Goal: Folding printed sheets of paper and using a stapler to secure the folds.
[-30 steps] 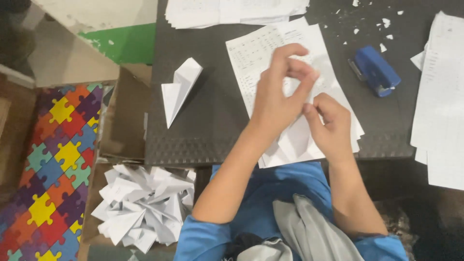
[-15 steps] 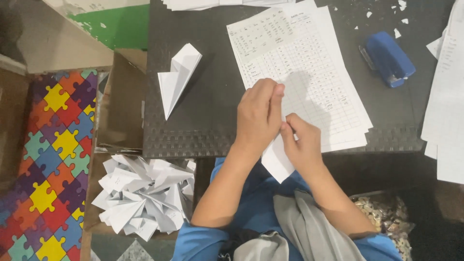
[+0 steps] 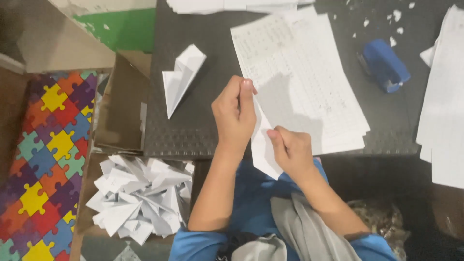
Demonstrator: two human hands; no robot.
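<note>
1. Holding item: folded white paper piece (image 3: 263, 147), a narrow pointed shape, raised just above the near edge of the dark desk mat (image 3: 193, 130). Half a second ago it hung lower and shorter between the hands; it now stretches from 12 o'clock at the left fingertips to 6 o'clock below the right hand, which reads as a fold being drawn out and sharpened.
2. Left hand (image 3: 234, 118): fingers closed in a pinch on the upper tip of the piece; it has shifted toward 10 o'clock since a second ago.
3. Right hand (image 3: 290, 150): curled shut around the piece's lower right edge, thumb pressing on the paper.
4. Stack of printed sheets (image 3: 309, 82): at 1 o'clock from the hands, flat on the mat, now fully uncovered where the hands hid it a second ago.
5. Finished paper plane (image 3: 181, 77): at 10 o'clock, lying apart on the mat, unmoved.
6. Blue stapler (image 3: 384, 65): at 2 o'clock, well apart, among paper scraps.
7. Pile of folded paper planes (image 3: 140, 198): at 8 o'clock, in a cardboard box below the desk.
8. Puzzle-pattern floor mat (image 3: 43, 159): at 9 o'clock, far left.
</note>
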